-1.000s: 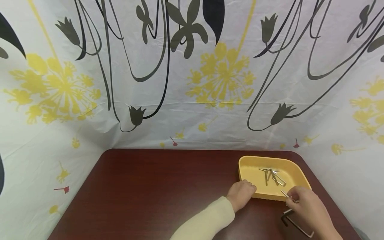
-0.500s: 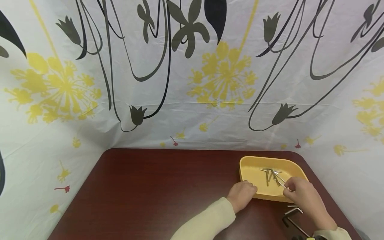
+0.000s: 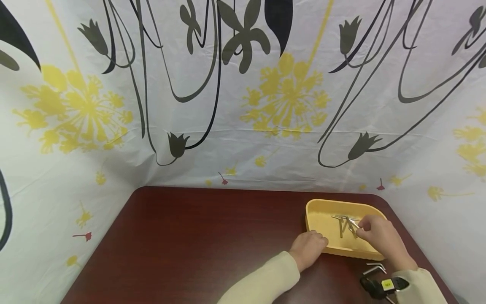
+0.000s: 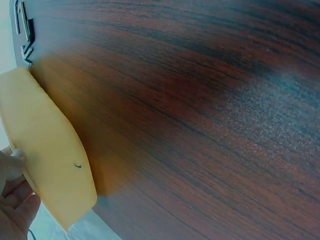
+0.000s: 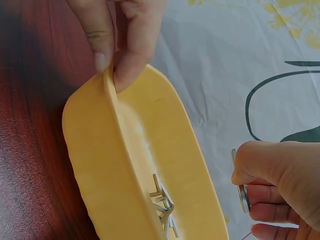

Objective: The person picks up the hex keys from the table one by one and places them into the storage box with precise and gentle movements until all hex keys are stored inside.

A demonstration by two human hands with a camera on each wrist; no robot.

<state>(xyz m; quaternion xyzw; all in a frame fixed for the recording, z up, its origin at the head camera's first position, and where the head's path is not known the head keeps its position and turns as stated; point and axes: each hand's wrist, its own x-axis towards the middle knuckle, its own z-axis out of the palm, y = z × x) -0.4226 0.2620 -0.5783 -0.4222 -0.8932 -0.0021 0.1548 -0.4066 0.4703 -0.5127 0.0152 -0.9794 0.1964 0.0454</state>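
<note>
Over the yellow tray (image 3: 322,217), which the left hand (image 3: 308,248) grips, the right hand (image 3: 381,236) pinches one hex key (image 5: 243,199); a loosened pinch could drop it among the other keys (image 3: 341,228) inside.

A shallow yellow tray (image 3: 353,253) with rounded corners sits upright on the dark red-brown table (image 3: 209,245); its near-left rim is pinched by the left hand (image 3: 308,248), with digits inside and outside the wall; silver L-shaped hex keys (image 3: 341,228) lie crossed in a loose heap on its floor; the right hand (image 3: 383,237) pinches another metal key (image 5: 244,199); more hex keys (image 3: 373,268) lie on the tabletop near the tray's front wall.
</note>
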